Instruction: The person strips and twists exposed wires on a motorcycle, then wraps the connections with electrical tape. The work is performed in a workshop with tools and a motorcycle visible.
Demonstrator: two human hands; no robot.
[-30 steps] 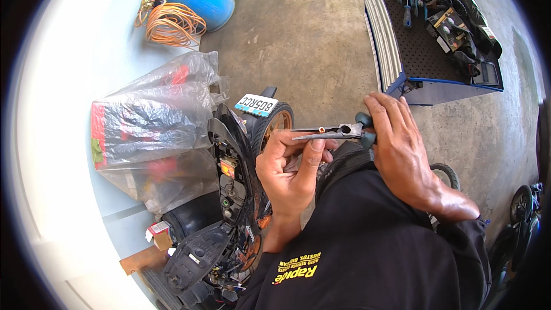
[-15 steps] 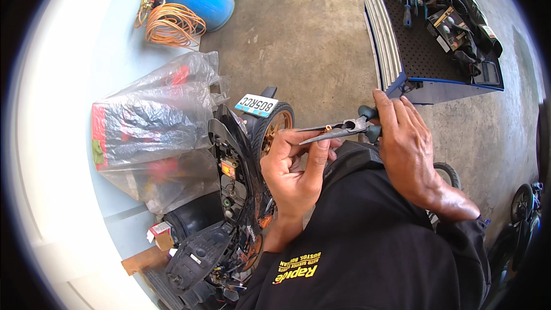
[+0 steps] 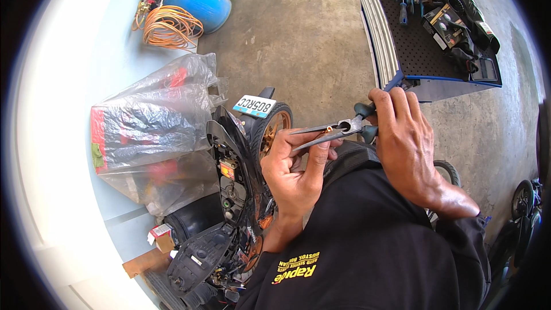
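Observation:
Long-nose pliers (image 3: 348, 128) with dark green grips are in my right hand (image 3: 406, 143), fingers wrapped round the handles. Their jaws are parted and point left across my left hand (image 3: 295, 175). Between the jaws shows a small copper-coloured piece (image 3: 329, 130) with a looped end. My left thumb and fingers pinch together at this piece, hiding its other end. I cannot tell whether the jaws touch it.
A motorcycle (image 3: 232, 166) with exposed inner parts stands at the left, beside a plastic-covered object (image 3: 155, 132). Behind are a blue drum (image 3: 201, 3) and a coiled orange hose (image 3: 172, 26). Tools lie on a black perforated bench top (image 3: 413, 40) at the far right.
The pliers have shifted slightly left, and their jaws are a little wider apart. Both hands stay in nearly the same place, the left still pinching the small piece.

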